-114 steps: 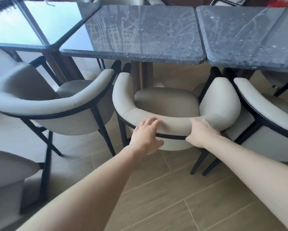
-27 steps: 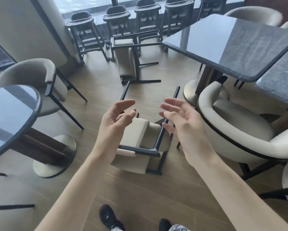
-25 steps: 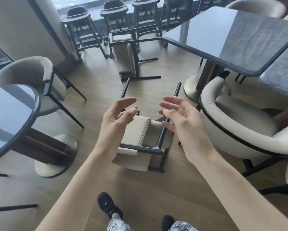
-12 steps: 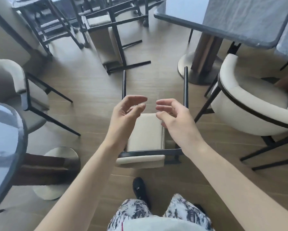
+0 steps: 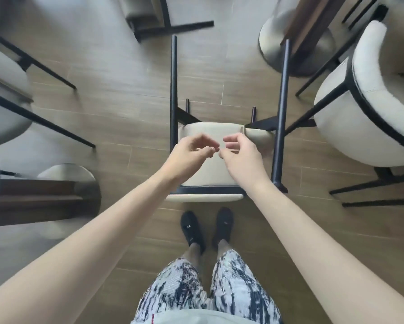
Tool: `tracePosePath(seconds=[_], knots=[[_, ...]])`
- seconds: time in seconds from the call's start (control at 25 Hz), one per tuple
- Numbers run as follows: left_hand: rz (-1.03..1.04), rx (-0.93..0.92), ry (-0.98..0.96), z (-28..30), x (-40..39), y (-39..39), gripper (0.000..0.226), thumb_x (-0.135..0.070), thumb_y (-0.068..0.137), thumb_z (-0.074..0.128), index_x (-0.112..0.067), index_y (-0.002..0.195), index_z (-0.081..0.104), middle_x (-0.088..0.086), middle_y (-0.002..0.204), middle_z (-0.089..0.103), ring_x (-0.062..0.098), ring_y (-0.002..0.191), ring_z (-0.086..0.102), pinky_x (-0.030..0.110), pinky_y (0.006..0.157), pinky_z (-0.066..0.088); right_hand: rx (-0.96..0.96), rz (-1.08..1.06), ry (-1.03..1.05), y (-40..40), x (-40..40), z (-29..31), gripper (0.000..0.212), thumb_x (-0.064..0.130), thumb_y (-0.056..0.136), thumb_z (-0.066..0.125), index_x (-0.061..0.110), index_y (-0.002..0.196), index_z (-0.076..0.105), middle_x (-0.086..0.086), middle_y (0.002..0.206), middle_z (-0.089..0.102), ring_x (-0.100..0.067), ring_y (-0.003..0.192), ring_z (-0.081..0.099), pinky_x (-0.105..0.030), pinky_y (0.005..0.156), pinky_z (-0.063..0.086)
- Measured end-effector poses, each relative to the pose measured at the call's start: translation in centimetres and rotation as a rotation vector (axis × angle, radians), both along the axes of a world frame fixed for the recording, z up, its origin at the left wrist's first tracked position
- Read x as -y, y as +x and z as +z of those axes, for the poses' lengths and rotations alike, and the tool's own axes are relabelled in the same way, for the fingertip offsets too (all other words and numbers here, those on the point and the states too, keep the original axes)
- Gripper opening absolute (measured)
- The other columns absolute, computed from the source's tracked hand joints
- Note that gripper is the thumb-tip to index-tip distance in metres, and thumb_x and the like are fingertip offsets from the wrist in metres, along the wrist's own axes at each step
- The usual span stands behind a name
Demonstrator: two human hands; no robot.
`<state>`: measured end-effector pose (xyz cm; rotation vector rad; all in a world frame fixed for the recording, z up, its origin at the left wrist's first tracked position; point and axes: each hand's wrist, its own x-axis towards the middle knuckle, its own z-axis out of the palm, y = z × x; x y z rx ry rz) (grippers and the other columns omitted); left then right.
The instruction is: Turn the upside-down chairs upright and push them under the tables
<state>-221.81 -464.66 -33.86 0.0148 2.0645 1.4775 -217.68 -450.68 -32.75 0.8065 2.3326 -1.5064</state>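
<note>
Restaurant dining area, pedestal table bases (image 5: 297,46), cushioned chairs (image 5: 364,108), wood-look floor (image 5: 126,94)

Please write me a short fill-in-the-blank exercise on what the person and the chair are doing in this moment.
1. The overturned chair lies on the wooden ____.
2. Both the left hand and the right hand hold ____.
3. The person's shoes are ____ in colour.
4. The chair's long legs point ____ from the person.

Missing words: floor; nothing; black; away

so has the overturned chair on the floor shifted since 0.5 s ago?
Cannot tell. The overturned chair keeps its place beside the round table base and the floor planks; the camera tilted down. Neither hand touches it.
</note>
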Motion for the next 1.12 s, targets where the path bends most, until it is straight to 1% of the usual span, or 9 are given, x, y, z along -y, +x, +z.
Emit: tracePosePath(seconds=[0.12, 0.28, 0.44, 0.56, 0.64, 0.8, 0.96, 1.04, 1.12], knots=[[-0.042, 0.035, -0.11, -5.7, 0.1, -0.1, 0.029, -0.002, 0.09, 0.058, -0.028, 0.09, 0.07, -0.009, 0.094, 0.074, 0.006, 0.082, 0.066, 0.019, 0.073, 0.048, 0.131, 0.161, 0.085, -0.5, 0.3, -6.4, 0.033, 0.021, 0.091, 0.06, 0.017, 0.124, 0.059, -0.007, 0.125, 0.061, -0.023, 0.117, 0.057, -0.036, 0.103, 0.043], [-0.131, 0.06, -0.222, -12.9, -0.6, 0.2, 0.031, -0.005, 0.087, 0.055, -0.026, 0.106, 0.065, -0.01, 0.112, 0.069, 0.005, 0.102, 0.065, 0.008, 0.074, 0.045, 0.274, 0.313, 0.189, -0.2, 0.2, -14.2, 0.046, 0.023, 0.092, 0.058, 0.017, 0.136, 0.048, -0.012, 0.137, 0.048, -0.03, 0.127, 0.049, -0.04, 0.105, 0.041], [-0.424, 0.057, -0.429, -20.6, -0.7, 1.4, 0.05, -0.008, 0.081, 0.063, -0.016, 0.129, 0.055, 0.005, 0.133, 0.057, 0.023, 0.126, 0.051, 0.032, 0.099, 0.042, 0.422, 0.603, 0.346, 1.6, 0.1, -21.0, 0.065, 0.038, 0.085, 0.062, 0.017, 0.14, 0.037, -0.011, 0.141, 0.04, -0.032, 0.135, 0.036, -0.05, 0.107, 0.035], [-0.699, -0.014, -0.591, -24.1, 0.2, 2.8, 0.059, -0.015, 0.079, 0.067, -0.017, 0.136, 0.052, 0.005, 0.15, 0.038, 0.031, 0.135, 0.037, 0.043, 0.109, 0.04, 0.351, 0.783, 0.556, 3.3, -0.4, -23.7, 0.08, 0.056, 0.068, 0.069, 0.021, 0.134, 0.04, -0.006, 0.136, 0.036, -0.03, 0.13, 0.034, -0.058, 0.114, 0.022], [-0.775, -0.108, -0.616, -25.1, 1.2, 4.1, 0.07, -0.023, 0.074, 0.071, -0.024, 0.141, 0.048, 0.001, 0.159, 0.025, 0.03, 0.139, 0.028, 0.043, 0.111, 0.038, 0.246, 0.856, 0.664, 4.6, -0.9, -24.8, 0.086, 0.052, 0.061, 0.075, 0.022, 0.133, 0.04, -0.006, 0.133, 0.037, -0.029, 0.126, 0.037, -0.053, 0.113, 0.027], [-0.869, -0.299, -0.757, -26.0, 2.0, 5.5, 0.092, -0.037, 0.068, 0.078, -0.031, 0.148, 0.032, -0.005, 0.168, 0.007, 0.023, 0.15, 0.014, 0.041, 0.106, 0.038, 0.112, 1.003, 0.867, 6.1, -2.5, -26.5, 0.082, 0.032, 0.061, 0.084, 0.02, 0.131, 0.042, -0.008, 0.122, 0.046, -0.029, 0.11, 0.048, -0.039, 0.089, 0.042], [-0.872, -0.455, -0.969, -26.6, 1.2, 6.5, 0.084, -0.022, 0.08, 0.075, -0.028, 0.149, 0.026, -0.002, 0.17, 0.005, 0.023, 0.152, 0.019, 0.04, 0.102, 0.042, 0.114, 1.046, 0.982, 6.2, -2.7, -26.9, 0.08, 0.022, 0.059, 0.087, 0.018, 0.127, 0.045, -0.008, 0.112, 0.051, -0.03, 0.1, 0.05, -0.04, 0.069, 0.042], [-0.858, -0.496, -1.001, -26.7, 1.1, 6.7, 0.076, -0.013, 0.082, 0.072, -0.023, 0.146, 0.032, 0.001, 0.169, 0.012, 0.026, 0.148, 0.028, 0.04, 0.096, 0.048, 0.101, 1.084, 0.987, 5.8, -2.8, -26.6, 0.069, 0.016, 0.062, 0.084, 0.016, 0.119, 0.045, -0.007, 0.106, 0.049, -0.028, 0.096, 0.05, -0.037, 0.061, 0.042], [-0.872, -0.534, -1.006, -26.7, 1.1, 6.3, 0.059, -0.009, 0.082, 0.069, -0.017, 0.134, 0.043, 0.003, 0.157, 0.035, 0.031, 0.126, 0.046, 0.039, 0.077, 0.056, 0.077, 1.143, 0.963, 5.4, -2.9, -26.4, 0.056, 0.01, 0.068, 0.078, 0.014, 0.112, 0.043, -0.006, 0.104, 0.046, -0.027, 0.096, 0.049, -0.035, 0.056, 0.044]])
